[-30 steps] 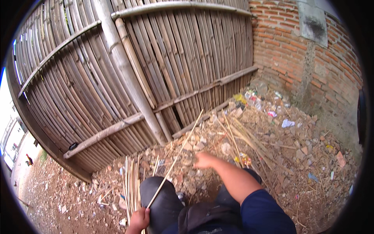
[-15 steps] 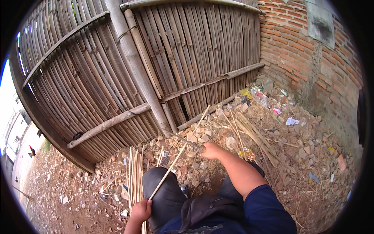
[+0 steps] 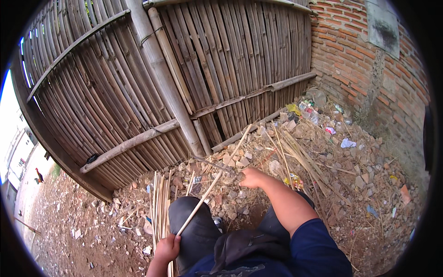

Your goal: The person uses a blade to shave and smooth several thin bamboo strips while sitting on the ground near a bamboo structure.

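Bamboo strip (image 3: 201, 201) in left hand (image 3: 167, 249)

Left hand (image 3: 167, 249) grips the near end of a pale strip (image 3: 198, 204); strip slants up and right across the left knee (image 3: 187, 214). Right hand (image 3: 251, 177) is closed round the end of a dark, thin, curved tool (image 3: 214, 164), which crosses the strip in view; contact there can't be told. Bundle of pale strips (image 3: 160, 198) beside the left leg, more strips (image 3: 300, 157) lying on the rubble (image 3: 230, 194) to the right. Slatted bamboo fence (image 3: 110, 101) ahead, brick wall (image 3: 341, 60) at right. White crumpled scrap (image 3: 348, 143) and yellow scrap (image 3: 293, 109) near the wall. Rooster (image 3: 39, 175) far left.
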Tool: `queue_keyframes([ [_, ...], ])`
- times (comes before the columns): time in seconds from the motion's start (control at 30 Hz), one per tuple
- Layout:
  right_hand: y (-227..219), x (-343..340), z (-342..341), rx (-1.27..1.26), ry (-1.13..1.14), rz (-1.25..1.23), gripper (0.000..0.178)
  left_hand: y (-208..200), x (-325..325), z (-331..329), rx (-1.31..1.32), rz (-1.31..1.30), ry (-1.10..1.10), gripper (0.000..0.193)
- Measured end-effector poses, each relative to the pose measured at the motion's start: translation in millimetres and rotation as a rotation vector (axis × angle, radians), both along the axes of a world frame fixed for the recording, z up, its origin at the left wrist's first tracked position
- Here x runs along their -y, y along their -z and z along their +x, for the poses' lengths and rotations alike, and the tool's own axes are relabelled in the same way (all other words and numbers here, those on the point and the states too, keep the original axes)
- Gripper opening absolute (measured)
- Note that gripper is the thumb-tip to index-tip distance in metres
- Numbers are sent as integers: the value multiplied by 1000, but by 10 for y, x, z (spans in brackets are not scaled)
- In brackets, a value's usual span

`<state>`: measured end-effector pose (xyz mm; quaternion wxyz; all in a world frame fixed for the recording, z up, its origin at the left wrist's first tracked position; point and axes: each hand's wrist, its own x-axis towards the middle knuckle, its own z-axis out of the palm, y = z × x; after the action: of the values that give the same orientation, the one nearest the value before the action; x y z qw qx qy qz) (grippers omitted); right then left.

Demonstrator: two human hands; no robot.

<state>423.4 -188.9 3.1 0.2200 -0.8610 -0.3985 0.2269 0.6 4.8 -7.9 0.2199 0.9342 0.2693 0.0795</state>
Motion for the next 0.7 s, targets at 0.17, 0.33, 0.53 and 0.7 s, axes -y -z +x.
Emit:
queue_keyframes([
  [0.17,-119,-260,-608,16,-296,-186,17,6,-25,11,-23,27,46,34],
  [0.33,37,-203,-303,-12,-226,-70,28,-6,-28,4,-14,-30,22,35],
  [0.53,128,-21,-77,65,29,-15,33,-98,20,47,-72,-7,13,37],
  [0.7,-151,-119,-553,93,-238,-22,25,-53,21,26,-23,-19,6,35],
])
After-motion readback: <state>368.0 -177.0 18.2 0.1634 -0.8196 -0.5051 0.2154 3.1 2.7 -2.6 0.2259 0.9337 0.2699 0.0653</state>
